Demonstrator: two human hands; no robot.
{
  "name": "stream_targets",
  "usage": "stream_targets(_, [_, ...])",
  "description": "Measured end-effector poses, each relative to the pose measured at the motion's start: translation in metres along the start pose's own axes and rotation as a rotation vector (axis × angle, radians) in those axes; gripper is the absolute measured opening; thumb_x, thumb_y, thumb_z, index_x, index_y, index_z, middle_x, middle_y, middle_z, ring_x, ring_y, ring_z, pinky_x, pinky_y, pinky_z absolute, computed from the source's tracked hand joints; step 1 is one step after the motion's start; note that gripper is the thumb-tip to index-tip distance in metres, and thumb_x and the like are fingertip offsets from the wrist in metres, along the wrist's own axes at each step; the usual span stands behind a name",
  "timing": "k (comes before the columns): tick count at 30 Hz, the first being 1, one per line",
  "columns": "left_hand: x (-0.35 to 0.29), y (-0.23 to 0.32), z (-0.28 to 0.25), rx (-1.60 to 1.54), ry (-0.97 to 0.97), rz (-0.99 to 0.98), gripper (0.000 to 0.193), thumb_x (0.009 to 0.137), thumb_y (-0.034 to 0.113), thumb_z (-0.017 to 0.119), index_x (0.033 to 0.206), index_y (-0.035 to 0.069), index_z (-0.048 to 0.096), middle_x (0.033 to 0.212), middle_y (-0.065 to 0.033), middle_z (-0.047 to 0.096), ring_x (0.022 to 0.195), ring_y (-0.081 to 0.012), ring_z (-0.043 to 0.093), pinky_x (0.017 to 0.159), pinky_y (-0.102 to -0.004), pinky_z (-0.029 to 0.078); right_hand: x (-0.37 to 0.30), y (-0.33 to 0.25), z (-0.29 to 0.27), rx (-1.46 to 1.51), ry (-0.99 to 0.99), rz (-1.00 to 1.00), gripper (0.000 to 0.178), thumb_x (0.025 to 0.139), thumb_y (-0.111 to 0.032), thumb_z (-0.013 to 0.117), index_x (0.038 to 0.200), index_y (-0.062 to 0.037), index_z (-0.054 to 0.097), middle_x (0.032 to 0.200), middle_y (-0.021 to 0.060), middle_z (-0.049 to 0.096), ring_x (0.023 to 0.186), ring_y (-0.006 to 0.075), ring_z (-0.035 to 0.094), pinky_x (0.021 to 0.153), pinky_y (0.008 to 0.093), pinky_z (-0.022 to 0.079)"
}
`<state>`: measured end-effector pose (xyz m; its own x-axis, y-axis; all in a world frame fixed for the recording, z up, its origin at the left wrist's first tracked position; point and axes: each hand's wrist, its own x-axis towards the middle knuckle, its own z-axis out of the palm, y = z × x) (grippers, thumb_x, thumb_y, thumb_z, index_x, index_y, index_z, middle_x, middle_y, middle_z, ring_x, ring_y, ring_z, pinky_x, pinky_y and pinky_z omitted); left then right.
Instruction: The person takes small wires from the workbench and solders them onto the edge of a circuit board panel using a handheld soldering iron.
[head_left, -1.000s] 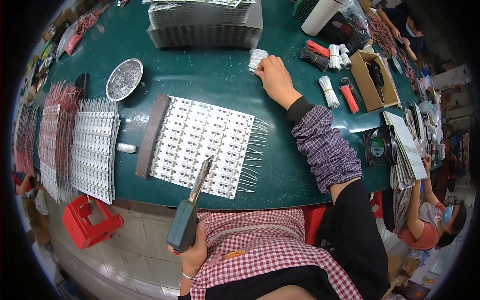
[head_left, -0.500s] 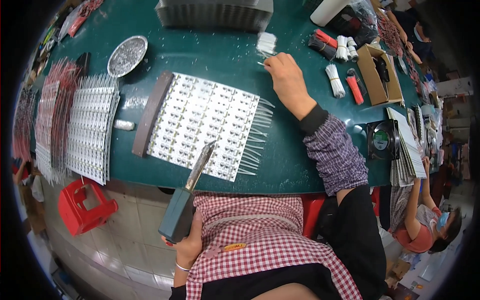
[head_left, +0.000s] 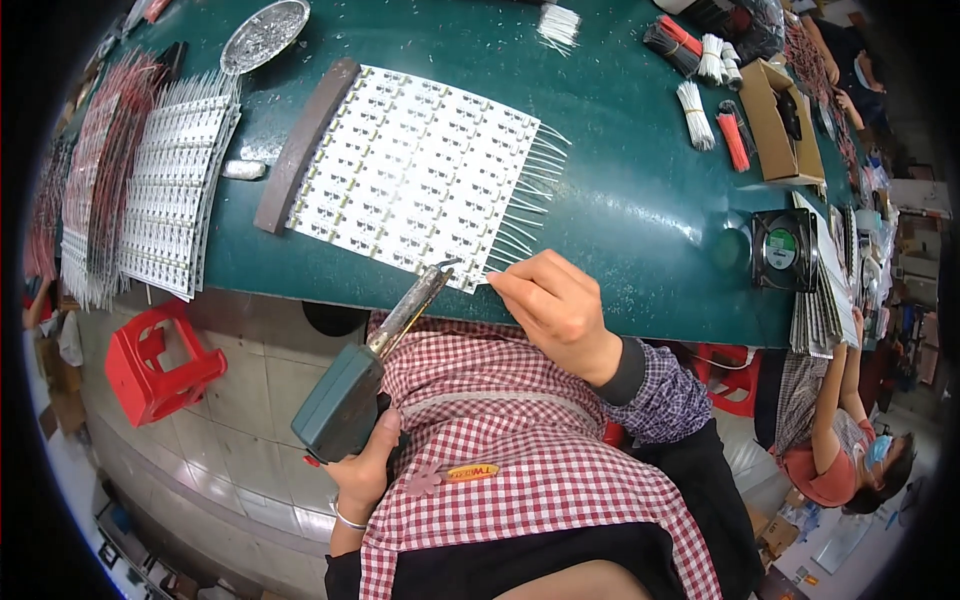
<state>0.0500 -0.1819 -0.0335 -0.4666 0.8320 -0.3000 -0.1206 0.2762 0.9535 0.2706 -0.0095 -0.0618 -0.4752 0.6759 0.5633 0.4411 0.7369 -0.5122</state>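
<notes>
The left hand wraps the soldering iron while the right hand, fingertips pinching a white wire, has come down to the circuit sheet.

I'm standing in an electronics workshop: long green bench, circuit board with wires off one edge, soldering iron in hand, wire bundle, wired boards standing left, red stool on tiled floor, masked co-worker over right.

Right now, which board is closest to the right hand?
The board beside the brown bar: the right hand is near its corner. The left-side boards and far-right sheets are farther away.
</notes>
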Motion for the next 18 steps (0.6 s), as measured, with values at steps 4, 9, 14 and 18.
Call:
stream_targets(4, [-0.004, -0.001, -0.007, 0.271, -0.097, 0.159, 0.04, 0.082, 0.0, 0.076, 0.119, -0.005, 0.064, 0.108, -0.0127, 0.069, 0.078, -0.014, 0.064, 0.066, -0.0258, 0.051, -0.011, -0.002, 0.003, -0.033, -0.019, -0.01, 0.024, 0.072, 0.002, 0.074, 0.095, -0.0016, 0.069, 0.081, 0.006, 0.062, 0.07, 0.0213, 0.061, 0.057, 0.0327, 0.049])
stream_targets(9, [0.0, 0.006, 0.0, 0.398, -0.141, 0.326, 0.026, 0.079, 0.002, 0.079, 0.102, -0.004, 0.069, 0.094, -0.012, 0.07, 0.076, -0.0177, 0.066, 0.066, -0.0296, 0.053, -0.013, -0.002, 0.001, -0.047, -0.055, -0.033, 0.025, 0.072, 0.001, 0.071, 0.097, -0.0011, 0.068, 0.083, 0.0071, 0.061, 0.072, 0.0226, 0.06, 0.059, 0.0338, 0.05])
stream_targets(14, [0.005, 0.006, 0.006, 0.434, -0.142, 0.441, 0.018, 0.074, -0.005, 0.075, 0.09, -0.006, 0.068, 0.083, -0.0135, 0.067, 0.067, -0.0235, 0.066, 0.06, -0.0314, 0.052, -0.013, -0.004, -0.002, -0.05, -0.096, -0.042, 0.027, 0.072, -0.001, 0.067, 0.098, 0.0013, 0.068, 0.086, 0.0095, 0.062, 0.075, 0.0239, 0.06, 0.061, 0.0339, 0.051])
stream_targets(18, [0.006, 0.008, 0.006, 0.47, -0.183, 0.459, 0.018, 0.074, -0.006, 0.074, 0.09, -0.005, 0.067, 0.083, -0.0132, 0.067, 0.067, -0.0242, 0.065, 0.06, -0.0312, 0.052, -0.013, -0.003, -0.003, -0.049, -0.114, -0.038, 0.028, 0.071, -0.001, 0.067, 0.099, 0.0021, 0.068, 0.087, 0.0102, 0.062, 0.076, 0.0242, 0.06, 0.063, 0.034, 0.051])
